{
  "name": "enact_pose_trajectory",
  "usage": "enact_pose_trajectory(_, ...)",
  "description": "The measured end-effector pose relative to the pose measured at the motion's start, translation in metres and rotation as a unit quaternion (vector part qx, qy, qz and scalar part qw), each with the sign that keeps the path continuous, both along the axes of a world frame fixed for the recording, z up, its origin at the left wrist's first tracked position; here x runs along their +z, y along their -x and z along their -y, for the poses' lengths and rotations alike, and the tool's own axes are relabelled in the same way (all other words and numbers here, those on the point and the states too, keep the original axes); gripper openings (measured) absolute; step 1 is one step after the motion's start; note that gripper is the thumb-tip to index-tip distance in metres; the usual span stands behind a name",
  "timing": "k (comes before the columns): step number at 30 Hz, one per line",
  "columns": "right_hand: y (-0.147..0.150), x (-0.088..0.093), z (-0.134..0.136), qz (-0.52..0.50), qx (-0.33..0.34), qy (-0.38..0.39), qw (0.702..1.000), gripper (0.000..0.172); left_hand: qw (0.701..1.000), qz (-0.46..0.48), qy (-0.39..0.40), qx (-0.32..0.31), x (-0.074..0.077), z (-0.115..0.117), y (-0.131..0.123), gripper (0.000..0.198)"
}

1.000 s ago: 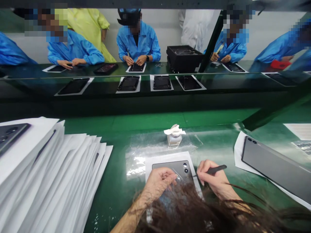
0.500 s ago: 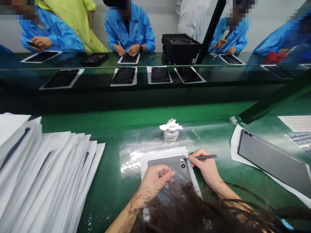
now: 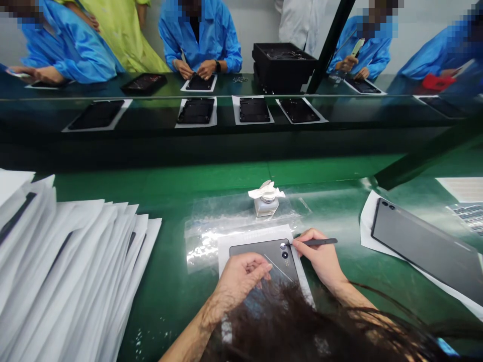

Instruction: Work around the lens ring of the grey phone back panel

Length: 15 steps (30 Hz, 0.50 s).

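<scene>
While a fanned stack of white sheets [image 3: 71,261] lies well left of the dark grey phone [image 3: 256,249], the left hand [image 3: 241,281] rests on the phone's lower half, fingers loosely curled, holding nothing and keeping the phone flat on its white paper sheet [image 3: 254,234]. Clear plastic film [image 3: 204,246] spreads out under that paper, and a small white bottle [image 3: 266,201] wrapped in tissue stands just beyond the phone. The right hand [image 3: 320,261] holds a slim black tool [image 3: 317,242] in a narrow, pen-like pinch, its tip at the lens ring on the phone's upper right corner; whether it touches cannot be told. Loose dark hair [image 3: 287,322] hides the phone's near end. Right of the phone, a second grey phone [image 3: 424,246] lies on white paper. Far beyond the phone, across the green surface [image 3: 226,178], 4 people in blue smocks [image 3: 199,35] bend over dark phones [image 3: 196,111]. A light pinch near the tip, with the left hand firm, seems best for keeping the tip steady on the ring; hair held back would also give a clearer view.
</scene>
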State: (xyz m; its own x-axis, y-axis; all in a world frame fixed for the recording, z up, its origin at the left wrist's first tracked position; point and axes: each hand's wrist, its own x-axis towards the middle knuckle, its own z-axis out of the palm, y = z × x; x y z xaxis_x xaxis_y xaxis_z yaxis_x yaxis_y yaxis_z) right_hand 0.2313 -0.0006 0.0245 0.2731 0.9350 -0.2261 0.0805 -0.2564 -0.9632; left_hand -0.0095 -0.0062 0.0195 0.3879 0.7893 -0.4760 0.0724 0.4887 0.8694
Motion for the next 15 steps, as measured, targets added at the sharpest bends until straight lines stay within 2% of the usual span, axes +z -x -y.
enact_pose_trajectory(15,-0.0001,-0.0047,0.0,0.026,-0.004,-0.004,1.0,0.047,1.0,-0.004,-0.004,0.004,-0.0007,0.0015,-0.0003,0.032)
